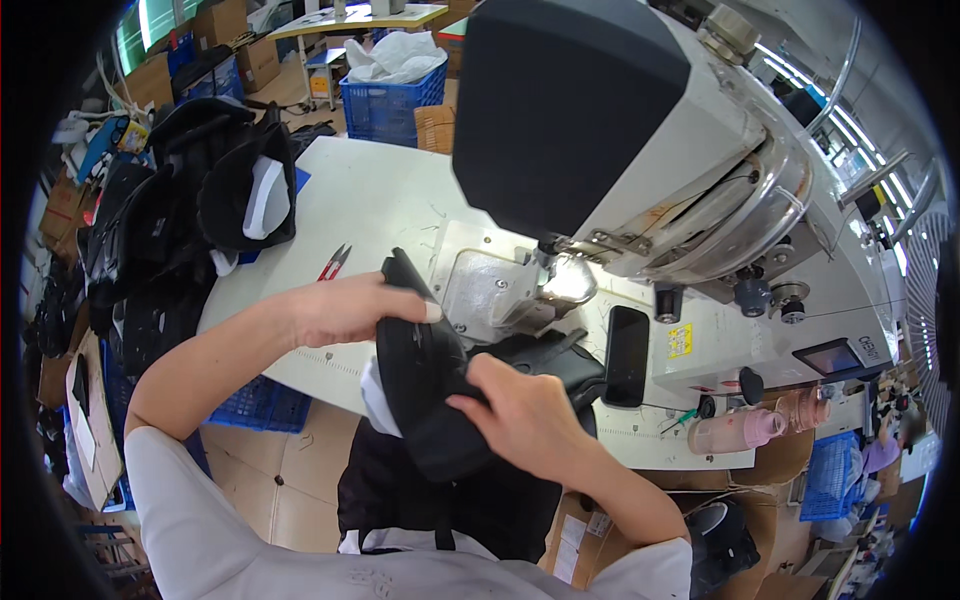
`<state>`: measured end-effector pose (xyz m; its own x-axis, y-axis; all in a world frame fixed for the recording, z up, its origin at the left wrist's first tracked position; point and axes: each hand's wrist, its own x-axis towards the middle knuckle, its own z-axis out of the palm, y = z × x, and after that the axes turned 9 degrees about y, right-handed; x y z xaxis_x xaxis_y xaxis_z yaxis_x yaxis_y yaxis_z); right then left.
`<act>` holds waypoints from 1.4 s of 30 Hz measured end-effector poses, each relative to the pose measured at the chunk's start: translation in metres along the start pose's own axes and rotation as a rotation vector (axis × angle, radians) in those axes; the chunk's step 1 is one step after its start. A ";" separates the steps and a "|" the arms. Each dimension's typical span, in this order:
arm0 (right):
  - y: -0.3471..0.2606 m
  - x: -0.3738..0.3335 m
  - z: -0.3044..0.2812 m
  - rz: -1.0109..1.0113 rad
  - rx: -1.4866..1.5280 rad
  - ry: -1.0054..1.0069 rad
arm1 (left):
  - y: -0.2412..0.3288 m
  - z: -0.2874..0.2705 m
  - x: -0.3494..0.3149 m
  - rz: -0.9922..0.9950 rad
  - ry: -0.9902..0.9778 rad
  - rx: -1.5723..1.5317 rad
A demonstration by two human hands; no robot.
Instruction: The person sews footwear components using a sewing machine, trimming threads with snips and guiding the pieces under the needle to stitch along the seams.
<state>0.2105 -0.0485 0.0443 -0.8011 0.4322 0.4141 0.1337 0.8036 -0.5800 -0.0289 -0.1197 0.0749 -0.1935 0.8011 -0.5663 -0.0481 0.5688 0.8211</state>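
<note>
A black padded fabric piece point(425, 400) with a white part at its left side is held in front of me, at the near edge of the sewing table. My left hand point(355, 308) is closed on its upper left edge, fingers slightly blurred. My right hand point(525, 412) grips the piece's right side, thumb and fingers pinching the fabric. Just beyond my hands stands a large white sewing machine point(640, 190), its lamp lighting the metal plate point(490, 285) by the needle area. Another flat black piece point(560, 360) lies right of the held one, partly behind my right hand.
Red-handled thread snips point(334, 264) lie on the white tabletop point(350, 190). A pile of black sewn pieces point(170, 220) rises at the left. A phone point(627, 357), a small green tool point(680, 420) and a pink bottle point(735, 432) are at the right. Blue crates point(395, 105) stand beyond.
</note>
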 end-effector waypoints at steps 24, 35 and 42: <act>0.054 0.010 -0.004 0.563 0.266 0.626 | 0.012 0.027 0.137 1.193 0.556 0.605; 0.037 0.010 0.010 0.751 0.570 0.740 | 0.050 0.038 0.054 1.296 0.670 0.718; 0.040 0.000 0.027 0.619 0.583 0.580 | 0.029 0.089 -0.008 0.987 0.282 0.280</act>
<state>0.2002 -0.0275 0.0017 -0.2625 0.9584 0.1125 -0.0004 0.1165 -0.9932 0.0587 -0.0930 0.0973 -0.2457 0.8793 0.4079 0.4741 -0.2580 0.8418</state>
